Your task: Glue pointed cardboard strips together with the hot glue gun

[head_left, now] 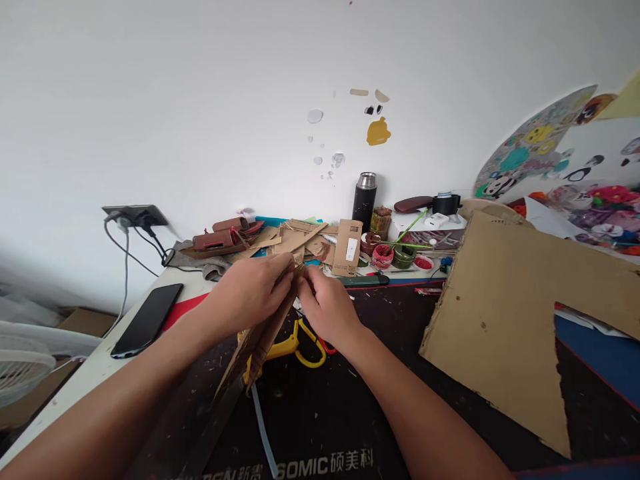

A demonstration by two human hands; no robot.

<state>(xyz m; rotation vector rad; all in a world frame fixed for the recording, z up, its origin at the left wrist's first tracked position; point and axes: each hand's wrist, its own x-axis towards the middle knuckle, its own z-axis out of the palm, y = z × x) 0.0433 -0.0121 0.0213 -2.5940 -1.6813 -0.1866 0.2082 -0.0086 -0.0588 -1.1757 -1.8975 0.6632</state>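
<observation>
In the middle of the head view, a folded strip of brown cardboard (273, 331) stands tilted, its lower end reaching toward me. My left hand (253, 287) pinches its far upper end between thumb and fingers. Close beside it, my right hand (327, 303) grips the same end with thumb and fingertips. Behind and below the strip lies a yellow tool (283, 348) with a loop-shaped handle, partly covered, so its kind is unclear. A thin pale strip (264, 430) extends from under the cardboard toward me.
A large cut cardboard sheet (500, 327) lies right. Cardboard scraps (295, 237), open paint jars (383, 256) and a black thermos (365, 200) line the wall. A green-and-black cutter (365, 280) lies before them. On the left is a phone (147, 320) near a wall socket (135, 215).
</observation>
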